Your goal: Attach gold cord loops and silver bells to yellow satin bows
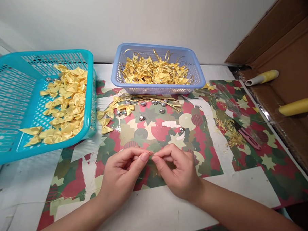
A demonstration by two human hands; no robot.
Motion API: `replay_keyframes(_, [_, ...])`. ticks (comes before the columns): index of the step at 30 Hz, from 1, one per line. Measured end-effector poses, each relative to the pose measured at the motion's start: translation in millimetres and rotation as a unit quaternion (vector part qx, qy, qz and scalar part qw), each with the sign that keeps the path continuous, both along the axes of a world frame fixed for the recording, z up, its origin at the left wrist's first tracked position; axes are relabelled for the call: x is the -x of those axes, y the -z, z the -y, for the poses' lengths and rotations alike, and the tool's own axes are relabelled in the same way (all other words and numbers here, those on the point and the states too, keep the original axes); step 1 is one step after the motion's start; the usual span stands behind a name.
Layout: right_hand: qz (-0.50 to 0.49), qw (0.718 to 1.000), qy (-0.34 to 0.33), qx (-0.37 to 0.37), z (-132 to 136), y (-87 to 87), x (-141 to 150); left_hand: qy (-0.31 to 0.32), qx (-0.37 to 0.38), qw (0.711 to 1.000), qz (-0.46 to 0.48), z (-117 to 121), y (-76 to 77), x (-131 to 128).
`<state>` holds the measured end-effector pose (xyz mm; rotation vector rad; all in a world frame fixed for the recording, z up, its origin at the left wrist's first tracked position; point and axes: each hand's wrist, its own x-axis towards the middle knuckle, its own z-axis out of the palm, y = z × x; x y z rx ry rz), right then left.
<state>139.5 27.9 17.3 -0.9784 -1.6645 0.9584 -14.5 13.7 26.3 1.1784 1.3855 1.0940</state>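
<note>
My left hand (pixel 124 170) and my right hand (pixel 178 171) meet tip to tip over the patterned sheet. Each pinches with thumb and forefinger at a tiny, thin thing between them, too small to make out. Beyond the hands lie several small silver bells (pixel 142 118), one of them a single bell (pixel 181 130) nearer my right hand. Gold cords (pixel 154 99) lie in a loose bundle behind the bells. Yellow ribbon bows (pixel 105 122) rest beside the bundle on the left.
A teal basket (pixel 89 116) with yellow bows stands at left. At the back, a blue basket (pixel 157 85) holds bows with gold loops. A pink-handled cutter (pixel 250 137) lies right, beside gold cord scraps (pixel 231 132). Yellow-wrapped tubes (pixel 266 77) jut from a cardboard box (pixel 287 49).
</note>
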Motion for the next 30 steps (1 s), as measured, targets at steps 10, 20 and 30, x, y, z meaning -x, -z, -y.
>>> replay_keyframes(10, [-0.019,0.999,-0.012,0.03,0.4,-0.3,0.8,-0.001,0.005,1.0,-0.001,-0.1,-4.5,-0.8])
replay_keyframes(20, [-0.013,0.999,-0.016,0.044,0.5,-0.8,0.5,0.001,0.008,1.0,-0.004,-1.0,-2.4,-1.0])
replay_keyframes(30, [-0.009,0.998,-0.011,0.054,0.0,-1.5,0.3,-0.005,0.021,1.0,0.016,0.4,0.6,-0.2])
